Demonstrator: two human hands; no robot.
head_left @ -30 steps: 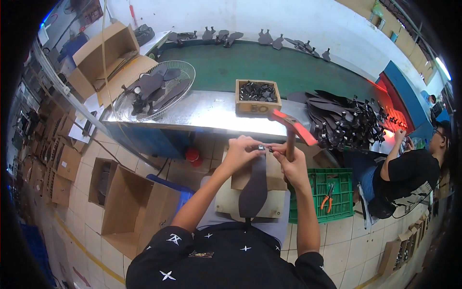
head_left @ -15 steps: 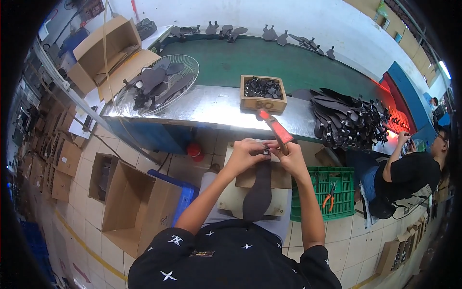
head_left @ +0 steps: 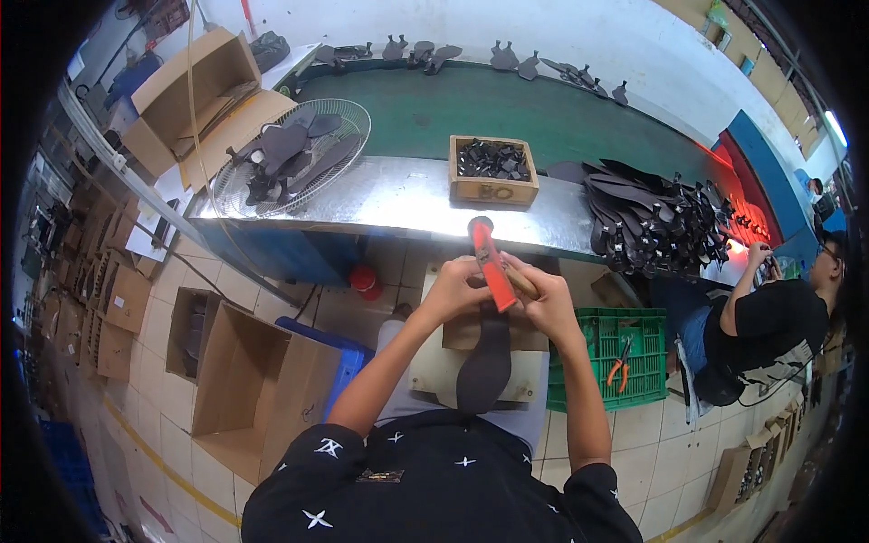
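Note:
A dark, sole-shaped insole (head_left: 484, 366) lies lengthwise over a pale board (head_left: 433, 373) on my lap. At its far end my left hand (head_left: 454, 291) is closed, fingertips pinching the insole's narrow tip. My right hand (head_left: 548, 300) grips the wooden handle of a hammer with a red head (head_left: 491, 270). The hammer head is raised over the insole's far end, just right of my left fingers, and hides part of that end. Whether my right fingertips also touch the insole cannot be made out.
A wooden box (head_left: 493, 192) of small black parts stands on the metal bench edge. Left is a wire basket (head_left: 364, 136) of insoles; right, a heap of insoles (head_left: 647, 213). A green crate (head_left: 597, 398) holds orange-handled pliers (head_left: 619, 373). A co-worker (head_left: 769, 317) sits at right; cardboard boxes (head_left: 231, 380) stand left.
The hammer's red head has swung left and toward me, now covering the insole's far end. My right hand has turned with it; my left hand stays at the tip.

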